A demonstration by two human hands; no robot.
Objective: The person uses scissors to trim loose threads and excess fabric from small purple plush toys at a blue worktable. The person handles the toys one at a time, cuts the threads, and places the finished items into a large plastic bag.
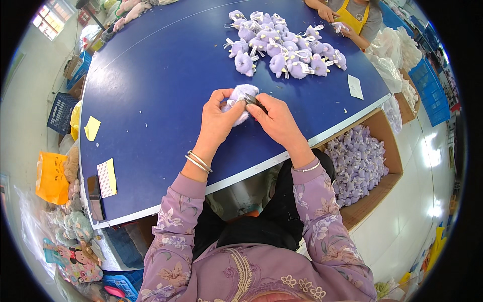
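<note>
Above the blue table [166, 100], my left hand [217, 118] pinches a small lilac plush toy [244, 90] between thumb and fingers. My right hand [278, 122] closes around a small dark tool with a metal tip, which looks like thread snips [256, 102]. Its tip meets the plush near my left thumb. My fingers cover much of the toy and most of the tool. Farther back lies a loose heap of similar lilac plush toys [274, 48] with white loops and pale tags.
A cardboard box [394, 146] full of lilac plush pieces stands by the table's near right edge. Across the table, a person in a yellow apron [346, 19] handles another plush. Paper slips [354, 86], a printed sheet [106, 177] and a phone [94, 198] lie near the edges.
</note>
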